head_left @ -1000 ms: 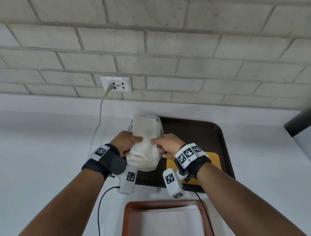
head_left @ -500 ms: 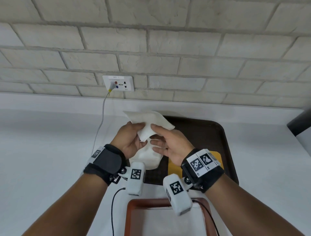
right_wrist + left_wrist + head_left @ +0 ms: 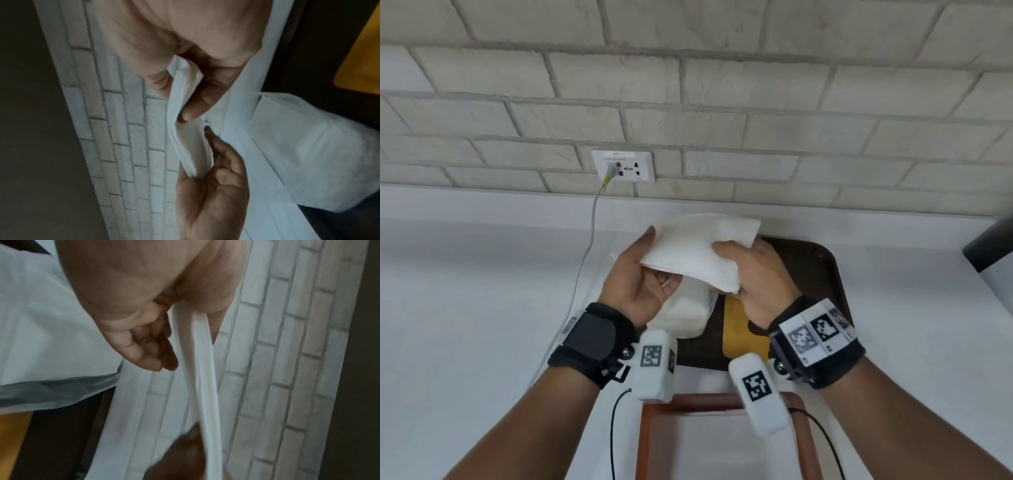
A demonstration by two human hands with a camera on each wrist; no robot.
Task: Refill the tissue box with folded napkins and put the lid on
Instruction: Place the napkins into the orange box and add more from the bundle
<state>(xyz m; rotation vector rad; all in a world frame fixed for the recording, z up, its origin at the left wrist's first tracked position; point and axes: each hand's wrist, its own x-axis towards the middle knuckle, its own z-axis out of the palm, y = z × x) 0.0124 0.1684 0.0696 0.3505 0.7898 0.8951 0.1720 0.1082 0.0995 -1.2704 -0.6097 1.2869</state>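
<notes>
We see two bare hands, each with a black wrist strap, holding one stack of folded white paper napkins (image 3: 698,251) in the air between them. At far left, one grey cable (image 3: 585,253) runs down from one white wall socket (image 3: 623,167) onto the white counter (image 3: 465,308). Our left hand (image 3: 635,284) pinches the stack's left end, thumb on top and fingers underneath. Below the stack, one clear plastic pack of white napkins (image 3: 686,308) lies on the left edge of one dark brown tray (image 3: 822,270). Our right hand (image 3: 755,277) grips the stack's right end, fingers curled over it. One flat yellow lid (image 3: 736,329) lies on the dark tray, just right of the pack. Nearest us, one reddish-brown tray (image 3: 650,435) sits at the bottom edge. Behind the counter stands a pale brick wall (image 3: 722,85). A second ago both hands were pressed on the pack; now they hold a stack lifted above it, spread wider.
</notes>
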